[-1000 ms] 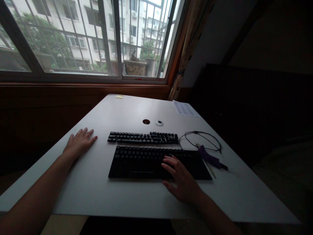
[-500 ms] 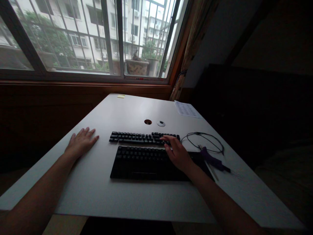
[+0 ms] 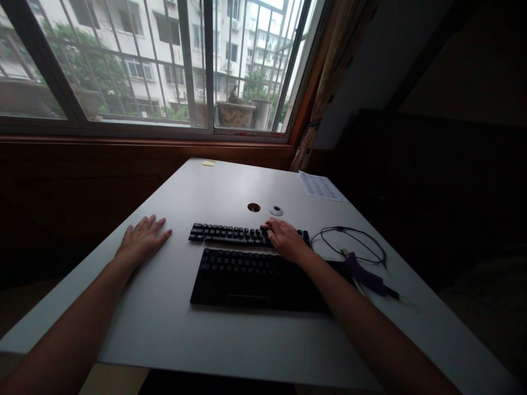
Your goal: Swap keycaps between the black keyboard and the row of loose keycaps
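My left hand (image 3: 144,237) lies flat on the white table (image 3: 156,334) with its fingers spread, holding nothing. Several black keycaps (image 3: 230,235) stand in rows across the table. Over the right part of these rows is my right hand (image 3: 287,239), its fingers drawn together and the thumb close to them. Whatever may be between those fingertips is hidden. A black keyboard (image 3: 230,285) lies nearer to me, with keys along its far part and a broad front. My right wrist and forearm cover much of its right side.
Right of the keyboard lie a looped black cable (image 3: 373,241) and a purple object (image 3: 366,276) with a dark end. Behind the keycaps are a round hole (image 3: 254,207) and a white ring-shaped cover (image 3: 276,210). A printed sheet (image 3: 321,186) and yellow notes (image 3: 208,163) lie farther back.
My right hand has moved slightly left and away from me over the keycaps, and its fingers have drawn together. My left hand stays flat. The view has shifted a little.
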A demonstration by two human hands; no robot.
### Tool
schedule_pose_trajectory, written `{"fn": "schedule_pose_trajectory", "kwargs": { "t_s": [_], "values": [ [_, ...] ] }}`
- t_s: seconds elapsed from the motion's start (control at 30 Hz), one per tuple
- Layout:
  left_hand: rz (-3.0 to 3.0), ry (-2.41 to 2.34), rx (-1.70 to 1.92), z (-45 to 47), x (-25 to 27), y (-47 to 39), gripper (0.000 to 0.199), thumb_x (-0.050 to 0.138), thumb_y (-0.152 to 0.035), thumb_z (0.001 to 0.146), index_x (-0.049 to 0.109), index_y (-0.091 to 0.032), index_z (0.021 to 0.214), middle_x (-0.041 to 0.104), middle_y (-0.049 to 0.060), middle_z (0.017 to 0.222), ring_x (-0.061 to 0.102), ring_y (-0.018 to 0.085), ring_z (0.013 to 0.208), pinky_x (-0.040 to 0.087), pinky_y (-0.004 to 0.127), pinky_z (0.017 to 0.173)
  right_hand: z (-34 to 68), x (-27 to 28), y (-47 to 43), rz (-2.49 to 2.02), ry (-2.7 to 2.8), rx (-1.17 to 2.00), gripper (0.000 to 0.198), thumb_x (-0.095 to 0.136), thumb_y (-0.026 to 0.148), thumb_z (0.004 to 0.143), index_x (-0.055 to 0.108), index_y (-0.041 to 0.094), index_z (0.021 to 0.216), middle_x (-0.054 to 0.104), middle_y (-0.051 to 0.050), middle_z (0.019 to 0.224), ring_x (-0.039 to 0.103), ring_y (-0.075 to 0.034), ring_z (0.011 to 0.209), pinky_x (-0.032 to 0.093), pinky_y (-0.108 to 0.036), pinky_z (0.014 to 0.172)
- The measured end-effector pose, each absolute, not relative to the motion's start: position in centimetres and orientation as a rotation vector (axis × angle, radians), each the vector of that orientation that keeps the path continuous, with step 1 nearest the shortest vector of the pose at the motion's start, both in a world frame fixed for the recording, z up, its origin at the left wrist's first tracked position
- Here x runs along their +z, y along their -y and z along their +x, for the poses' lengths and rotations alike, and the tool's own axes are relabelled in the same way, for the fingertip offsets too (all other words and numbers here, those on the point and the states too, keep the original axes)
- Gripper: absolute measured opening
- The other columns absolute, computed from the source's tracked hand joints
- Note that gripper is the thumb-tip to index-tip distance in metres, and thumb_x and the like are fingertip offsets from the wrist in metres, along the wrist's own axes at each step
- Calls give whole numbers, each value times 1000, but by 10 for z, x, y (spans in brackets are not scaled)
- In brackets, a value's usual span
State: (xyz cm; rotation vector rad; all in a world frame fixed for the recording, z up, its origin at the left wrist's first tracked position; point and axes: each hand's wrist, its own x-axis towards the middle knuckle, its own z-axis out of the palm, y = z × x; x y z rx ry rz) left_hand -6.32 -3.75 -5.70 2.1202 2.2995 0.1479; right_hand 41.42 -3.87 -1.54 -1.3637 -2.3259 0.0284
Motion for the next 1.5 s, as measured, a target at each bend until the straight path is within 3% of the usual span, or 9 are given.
{"fn": "schedule_pose_trajectory", "kwargs": {
  "t_s": [0.17,0.37,0.5,0.7,0.97,1.27,1.5],
  "values": [
    [2110,-2310,152,-62,-55,39,77,24,-66,98,35,-21,160,25,14,170,21,36,156,19,62,121,416,-20,34,-1374,2347,16,33,42,28,101,60,22,128,66,-11,135,48,-28,141,35,-51,118],
    [2128,-2311,174,-63,-58,38,76,25,-65,98,36,-21,159,27,15,169,22,36,155,18,61,121,412,-22,20,-1370,2319,20,30,43,25,100,61,22,125,66,-12,134,48,-28,141,37,-51,116],
    [2119,-2317,136,-61,-56,39,75,25,-64,98,35,-21,159,26,14,169,21,35,156,21,61,120,412,-20,2,-1378,2250,22,27,47,22,99,62,22,121,65,-12,131,54,-27,131,42,-48,111],
    [2117,-2324,156,-61,-55,40,76,24,-66,98,37,-22,159,27,14,169,22,35,156,20,62,121,411,-18,-23,-1387,2252,89,20,68,21,90,66,24,110,74,-7,108,63,-26,109,49,-43,97],
    [2120,-2312,170,-63,-58,39,76,24,-65,99,35,-21,159,26,14,169,21,36,156,19,62,121,401,-17,-29,-1438,2216,136,23,78,16,81,70,25,101,77,-4,99,63,-28,106,46,-46,94],
    [2122,-2294,166,-65,-58,38,77,24,-66,98,35,-20,159,25,15,169,21,37,156,18,62,121,420,6,23,-1295,2126,201,11,72,25,88,71,24,98,75,-4,100,64,-25,107,48,-43,99],
    [2138,-2287,164,-66,-58,36,76,26,-66,99,36,-21,158,25,16,169,20,38,155,19,64,120,465,6,106,-1228,2109,297,8,69,29,92,72,26,99,72,-4,99,67,-24,99,54,-41,91]
  ]
}}
